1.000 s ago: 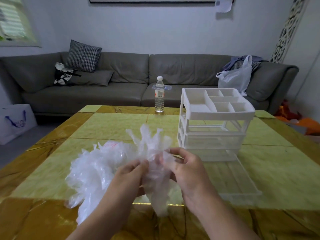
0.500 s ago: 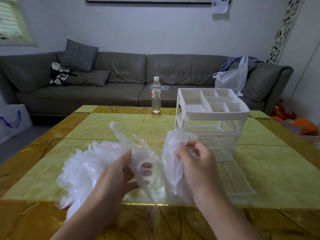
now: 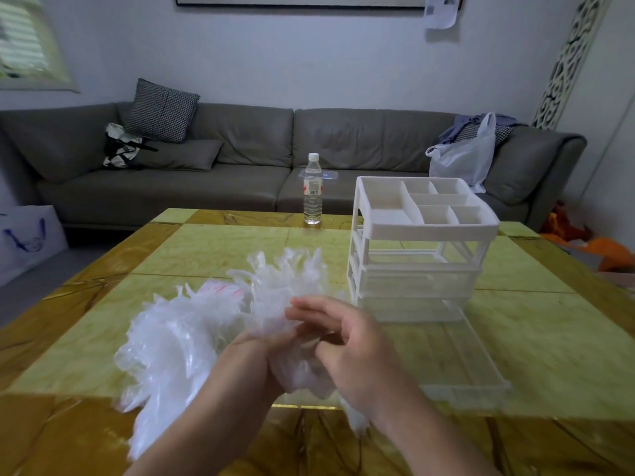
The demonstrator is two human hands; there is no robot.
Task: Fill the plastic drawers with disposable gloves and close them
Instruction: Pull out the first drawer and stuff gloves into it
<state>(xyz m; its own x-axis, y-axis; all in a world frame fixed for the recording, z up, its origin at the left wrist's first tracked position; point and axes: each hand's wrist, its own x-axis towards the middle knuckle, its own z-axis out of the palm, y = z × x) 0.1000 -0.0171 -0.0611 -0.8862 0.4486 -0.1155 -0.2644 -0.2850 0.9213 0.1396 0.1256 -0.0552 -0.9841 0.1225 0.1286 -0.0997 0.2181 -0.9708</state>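
A bunch of clear disposable gloves [image 3: 285, 297] is pressed between my two hands above the table. My left hand [image 3: 247, 365] grips it from below and my right hand [image 3: 350, 345] closes over it from the right. A bigger loose pile of gloves [image 3: 171, 345] lies on the table to the left. The white plastic drawer unit [image 3: 422, 228] stands to the right, with a compartment tray on top. Its clear bottom drawer [image 3: 457, 359] is pulled far out toward me and looks empty. The upper slot of the unit holds no drawer.
A water bottle [image 3: 313, 190] stands at the far edge of the yellow-green table [image 3: 213, 249]. Behind it runs a grey sofa [image 3: 240, 156] with cushions and a white plastic bag [image 3: 464, 156]. A white shopping bag [image 3: 24, 242] sits on the floor at left.
My hands, apart half a second ago with gloves in each, have come back together and press the gloves into one bunch, lower and nearer to me.
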